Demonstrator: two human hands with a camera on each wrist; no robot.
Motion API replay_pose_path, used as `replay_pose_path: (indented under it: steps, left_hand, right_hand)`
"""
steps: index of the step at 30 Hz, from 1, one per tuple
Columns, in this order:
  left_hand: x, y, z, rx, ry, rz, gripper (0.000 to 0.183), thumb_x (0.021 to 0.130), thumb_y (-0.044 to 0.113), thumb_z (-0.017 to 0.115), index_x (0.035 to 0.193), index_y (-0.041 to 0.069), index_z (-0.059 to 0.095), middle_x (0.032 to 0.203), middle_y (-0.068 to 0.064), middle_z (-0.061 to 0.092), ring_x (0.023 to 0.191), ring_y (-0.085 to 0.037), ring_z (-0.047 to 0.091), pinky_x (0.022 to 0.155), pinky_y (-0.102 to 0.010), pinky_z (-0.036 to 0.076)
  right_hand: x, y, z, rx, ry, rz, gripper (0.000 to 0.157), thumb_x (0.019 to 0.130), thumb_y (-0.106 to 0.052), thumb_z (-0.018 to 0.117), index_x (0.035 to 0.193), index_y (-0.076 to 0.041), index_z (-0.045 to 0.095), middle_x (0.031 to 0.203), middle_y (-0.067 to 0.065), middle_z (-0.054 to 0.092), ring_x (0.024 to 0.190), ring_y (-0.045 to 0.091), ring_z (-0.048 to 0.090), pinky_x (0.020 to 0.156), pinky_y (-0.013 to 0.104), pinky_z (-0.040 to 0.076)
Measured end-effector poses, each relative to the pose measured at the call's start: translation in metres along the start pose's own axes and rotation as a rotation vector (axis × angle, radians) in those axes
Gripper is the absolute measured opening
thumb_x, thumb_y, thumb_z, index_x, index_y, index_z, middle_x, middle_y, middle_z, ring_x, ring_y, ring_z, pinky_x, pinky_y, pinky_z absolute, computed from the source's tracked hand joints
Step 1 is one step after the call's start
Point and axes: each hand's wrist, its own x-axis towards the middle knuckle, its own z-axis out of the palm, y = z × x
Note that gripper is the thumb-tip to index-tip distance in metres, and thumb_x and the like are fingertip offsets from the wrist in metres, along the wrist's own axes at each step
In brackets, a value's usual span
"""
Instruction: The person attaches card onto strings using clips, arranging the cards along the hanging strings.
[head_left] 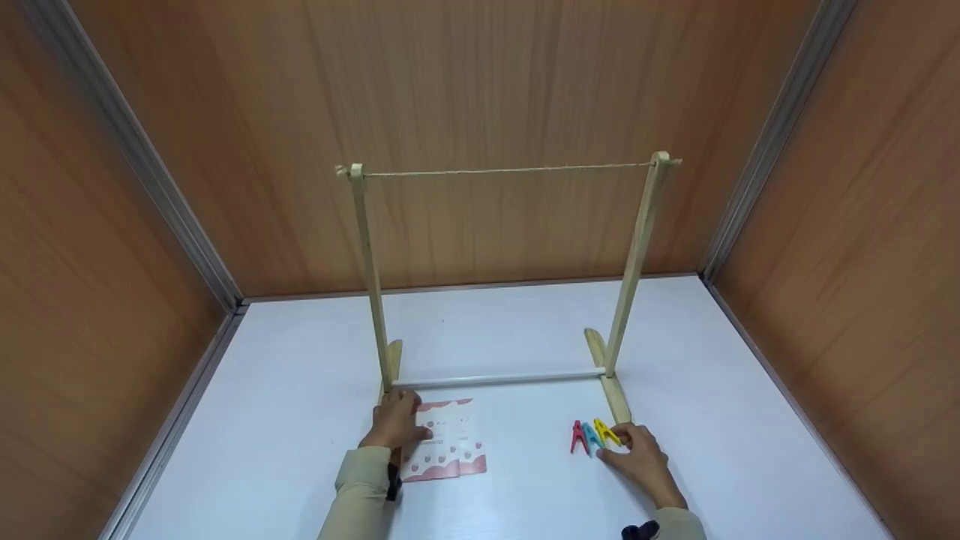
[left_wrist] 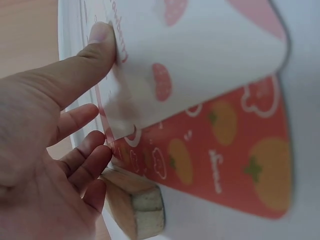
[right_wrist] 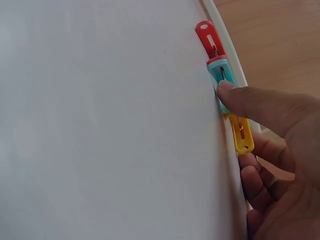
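Khaki sleeves [head_left: 358,480], each with a dark wrist strap [head_left: 394,480], are nearest the camera, reaching forward over the white desk [head_left: 525,435]. Left hand [head_left: 394,422]: thumb laid on a strawberry-print card [head_left: 442,442], remaining fingers loosely bent at its left edge, well parted from the thumb; presumably steadying the card rather than gripping it. An orange-print card [left_wrist: 220,150] shows partly beneath it. Right hand [head_left: 641,461]: partly curled, thumb touching the blue clothespin [head_left: 592,439], forefinger beside the yellow clothespin [head_left: 606,431]; whether anything is pinched cannot be determined. A red clothespin [head_left: 577,437] completes the row, apparently grouped to keep all three within reach. Wooden stand [head_left: 635,262]: upright, its long feet [head_left: 616,401] presumably preventing tipping, a white crossbar [head_left: 502,377] spacing the posts [head_left: 370,262]. Cord [head_left: 502,171] spans the post tops, seemingly drawn taut to bear light loads. Pose: both hands low at the desk, the right angled inward.
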Motion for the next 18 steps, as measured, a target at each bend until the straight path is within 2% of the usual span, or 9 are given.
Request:
replay_pose_path:
  steps: [9,18]
  left_hand:
    - [-0.0001,-0.0001,-0.0016,-0.022,-0.023,-0.034,0.051,0.067,0.019,0.087,0.108,0.007,0.059,0.113,-0.014,0.051,0.104,-0.032,0.044,0.093,-0.052,0.037]
    - [0.0006,0.0035,-0.0037,-0.018,-0.037,-0.033,0.051,0.068,0.019,0.087,0.107,0.006,0.058,0.110,-0.012,0.052,0.102,-0.030,0.044,0.094,-0.051,0.036]
  right_hand:
    - [0.0000,-0.0015,0.0006,0.017,-0.015,0.029,0.051,0.074,-0.031,0.081,0.113,-0.005,0.060,0.097,0.007,0.053,0.092,0.023,0.050,0.074,0.038,0.034]
    - [0.0006,-0.0005,0.0013,0.020,-0.002,0.040,0.048,0.074,-0.029,0.080,0.111,-0.007,0.060,0.096,0.005,0.052,0.091,0.021,0.048,0.075,0.037,0.033]
